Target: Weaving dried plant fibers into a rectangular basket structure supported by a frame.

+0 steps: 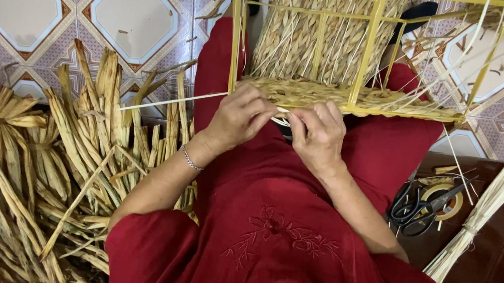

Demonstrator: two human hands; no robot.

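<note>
At nine o'clock a heap of dried flat leaves (46, 171) lies on the patterned tiled floor (25, 3), stalks fanned upward. Just right of it the left hand (236, 118), a thin bracelet (190, 159) at its wrist, is closed in a pinch on a pale thin strand (169, 101) that runs taut away toward nine o'clock. Close beside it, at centre, the right hand (317, 132) curls with fingertips pressed on the same strand where it meets the woven edge; whether it truly grips cannot be told.

At twelve o'clock the yellow wire frame (368, 54) rests on the red-clad lap, its nearest side and floor already filled with plaited fibre (311, 36). By my reading the step in hand is threading and tightening a strand along the frame's lower front bar; the next move would call for steady tension from the left while the right tucks the strand under the bar.

At four o'clock black scissors (415, 209) and a tape roll (443, 200) sit on a dark bench (493, 257), with a bundle of pale reeds (492, 201) leaning across at three o'clock.
</note>
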